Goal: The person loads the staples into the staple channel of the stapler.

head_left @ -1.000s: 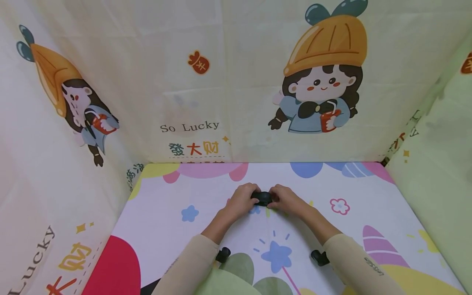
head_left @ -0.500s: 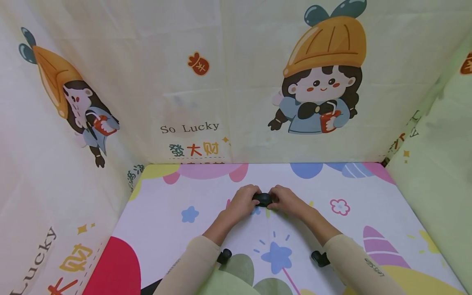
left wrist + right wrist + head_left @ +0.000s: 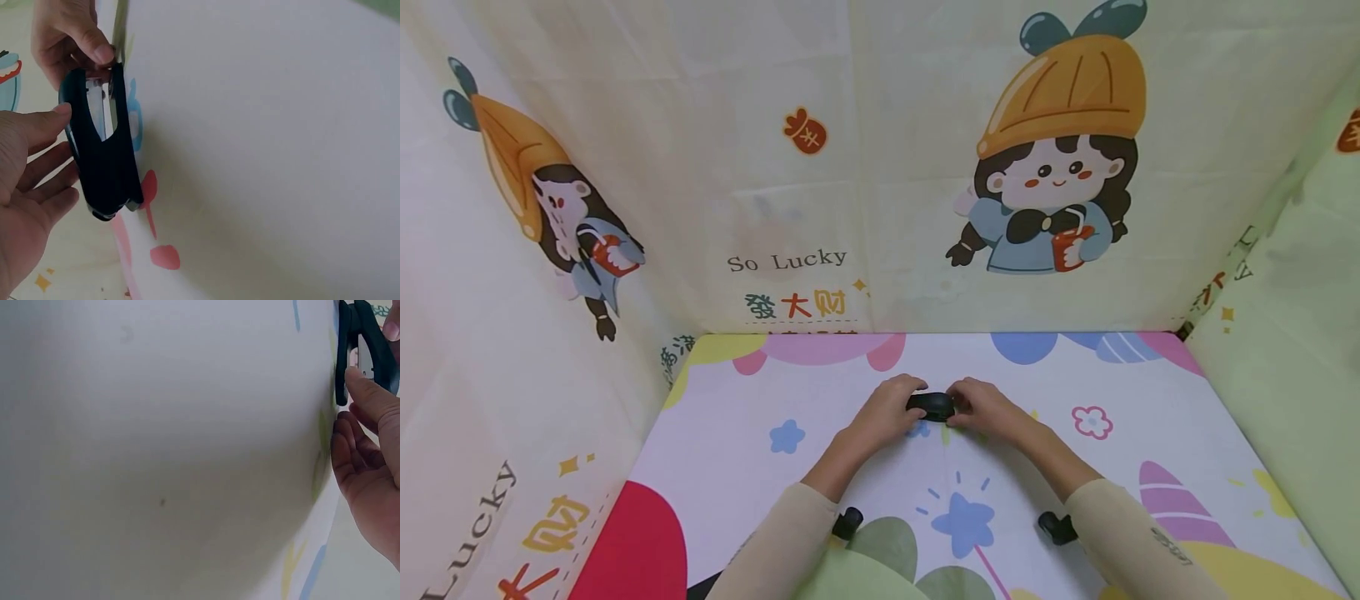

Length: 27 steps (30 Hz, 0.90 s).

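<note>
A black stapler [image 3: 934, 407] lies on the patterned table between both hands, its gap between top arm and base turned towards the right hand. Metal shows inside that gap in the left wrist view. My left hand [image 3: 887, 410] holds its hinge end, thumb on the near side and fingers round the far side; the left wrist view shows this hand [image 3: 28, 175] with thumb and fingertips at the stapler's upper edge. At the other end, my right hand [image 3: 985, 407] pinches the front tip; its thumb [image 3: 369, 394] covers part of the gap, with the other fingers curled below.
The white table [image 3: 1037, 475] has coloured prints and ends at a cream printed cloth [image 3: 910, 208] behind. Similar cloth [image 3: 1285, 333] hangs at the sides. A black wrist camera [image 3: 847, 523] sits at the left sleeve, another camera [image 3: 1057, 527] at the right.
The stapler and my left hand have shifted slightly left over the last half second, and more of the stapler shows between the hands. My right hand has stayed nearly still.
</note>
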### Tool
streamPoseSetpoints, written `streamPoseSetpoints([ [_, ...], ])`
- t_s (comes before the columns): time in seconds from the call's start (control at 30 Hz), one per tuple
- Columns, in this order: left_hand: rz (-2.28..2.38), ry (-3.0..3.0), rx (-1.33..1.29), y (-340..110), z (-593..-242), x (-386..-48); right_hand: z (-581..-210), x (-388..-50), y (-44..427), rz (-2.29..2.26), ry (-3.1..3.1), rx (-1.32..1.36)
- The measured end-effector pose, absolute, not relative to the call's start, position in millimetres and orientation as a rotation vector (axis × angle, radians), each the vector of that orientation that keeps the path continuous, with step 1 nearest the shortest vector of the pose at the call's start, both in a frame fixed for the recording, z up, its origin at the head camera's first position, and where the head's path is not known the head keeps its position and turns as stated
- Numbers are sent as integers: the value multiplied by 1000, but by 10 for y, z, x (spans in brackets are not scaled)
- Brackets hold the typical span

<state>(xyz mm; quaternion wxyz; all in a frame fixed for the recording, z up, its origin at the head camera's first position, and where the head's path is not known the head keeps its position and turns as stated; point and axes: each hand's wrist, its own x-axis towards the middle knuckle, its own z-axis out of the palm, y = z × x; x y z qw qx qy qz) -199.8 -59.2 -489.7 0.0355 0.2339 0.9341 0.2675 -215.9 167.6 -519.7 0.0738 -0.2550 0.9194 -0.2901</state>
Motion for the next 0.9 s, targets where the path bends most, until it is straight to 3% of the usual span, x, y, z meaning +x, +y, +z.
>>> streamPoseSetpoints([
  [0.43, 717, 2942, 835, -720, -4574, -1955, -4935, -2132, 1775, -911, 2823, -839],
  [0.9, 696, 3106, 827, -1072, -4375, -1938, -4438, -2073, 1995, -924, 3018, -732],
])
